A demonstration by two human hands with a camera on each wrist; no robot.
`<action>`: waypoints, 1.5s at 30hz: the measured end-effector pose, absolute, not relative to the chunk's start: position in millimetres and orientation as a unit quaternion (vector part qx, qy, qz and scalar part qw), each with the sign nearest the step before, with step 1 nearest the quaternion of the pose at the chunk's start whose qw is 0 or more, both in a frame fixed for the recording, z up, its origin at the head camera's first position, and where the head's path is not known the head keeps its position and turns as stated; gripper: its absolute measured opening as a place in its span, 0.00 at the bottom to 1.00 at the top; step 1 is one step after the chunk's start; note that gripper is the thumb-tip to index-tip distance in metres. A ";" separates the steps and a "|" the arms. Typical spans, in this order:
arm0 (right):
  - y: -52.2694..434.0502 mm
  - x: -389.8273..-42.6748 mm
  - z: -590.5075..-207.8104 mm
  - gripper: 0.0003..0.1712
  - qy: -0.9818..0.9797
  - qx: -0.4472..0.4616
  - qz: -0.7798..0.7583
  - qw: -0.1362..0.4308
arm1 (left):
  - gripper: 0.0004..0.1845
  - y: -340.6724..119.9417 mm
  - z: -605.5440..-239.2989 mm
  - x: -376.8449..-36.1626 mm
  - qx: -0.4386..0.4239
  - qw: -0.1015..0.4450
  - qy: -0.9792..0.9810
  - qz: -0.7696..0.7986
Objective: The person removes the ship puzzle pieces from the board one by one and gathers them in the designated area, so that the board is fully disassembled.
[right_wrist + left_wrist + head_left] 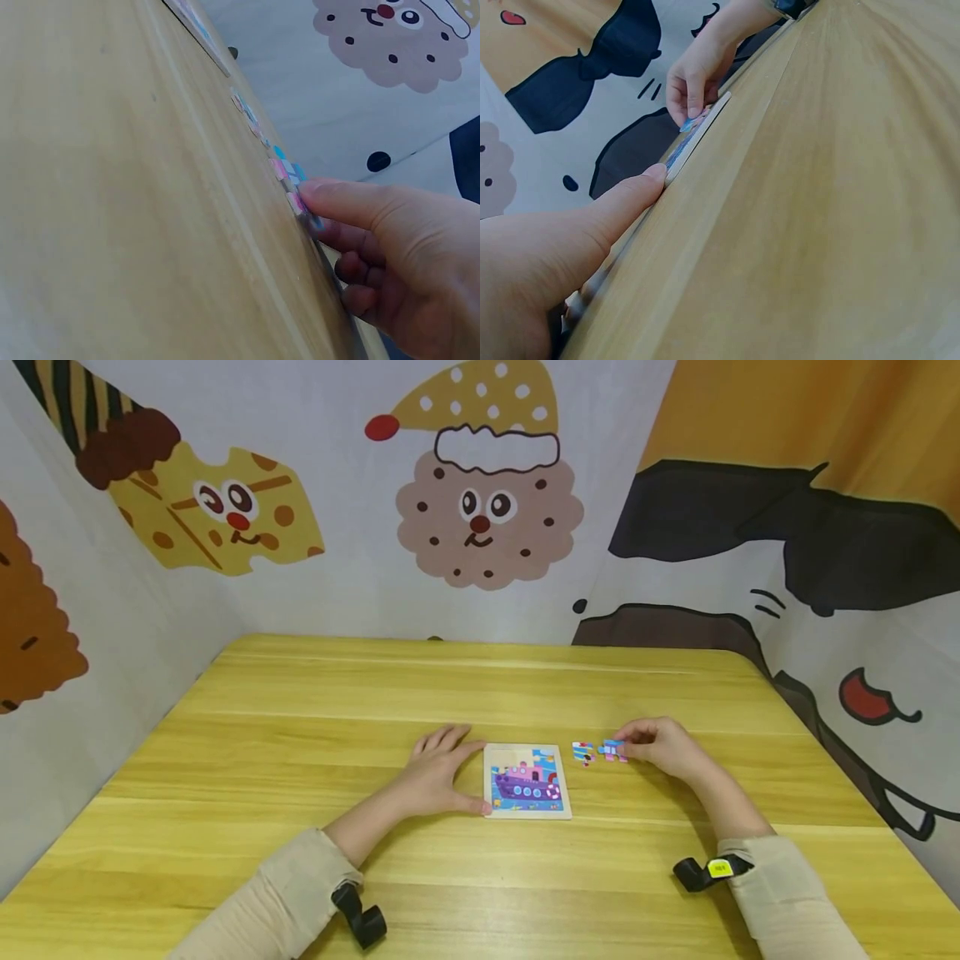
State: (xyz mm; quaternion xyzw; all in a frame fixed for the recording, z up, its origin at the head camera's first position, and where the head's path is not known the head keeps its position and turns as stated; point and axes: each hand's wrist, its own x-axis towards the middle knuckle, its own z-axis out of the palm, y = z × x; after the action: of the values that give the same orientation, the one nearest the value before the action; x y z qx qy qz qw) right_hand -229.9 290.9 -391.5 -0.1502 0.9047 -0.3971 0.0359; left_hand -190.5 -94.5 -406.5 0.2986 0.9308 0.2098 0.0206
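Observation:
A small square puzzle board [527,781] with a purple ship picture lies flat on the wooden table [300,760]. My left hand [438,768] rests flat beside its left edge, thumb [630,196] pressed along the board's frame [697,135]. Right of the board lie two loose pieces: a striped one [582,752] and a pink-and-blue one [613,750]. My right hand [660,746] pinches the pink-and-blue piece [292,180] at its right end, thumb [337,201] on top, the piece still on the table.
Cartoon-printed fabric walls [480,502] close in the table on the left, back and right. The table's near edge runs below my forearms. Black wrist straps [360,914] sit on both sleeves.

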 end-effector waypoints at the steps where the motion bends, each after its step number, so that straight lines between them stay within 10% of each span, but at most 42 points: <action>1: 290.8 -229.7 -391.5 0.08 0.907 -0.153 -0.391 0.034 | 0.55 -94.6 -406.3 -190.3 0.299 0.020 0.930 0.212; 45: 252.1 -217.2 -378.7 0.10 0.893 -0.220 -0.387 -0.057 | 0.56 -94.5 -405.5 -190.2 0.297 0.022 0.931 0.210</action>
State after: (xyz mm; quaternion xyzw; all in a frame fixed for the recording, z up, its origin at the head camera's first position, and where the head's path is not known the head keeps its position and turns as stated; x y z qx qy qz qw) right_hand -217.2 252.1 -378.7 -0.2203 0.8934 -0.3873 -0.0567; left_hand -190.2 -94.5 -405.5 0.2972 0.9311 0.2101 0.0225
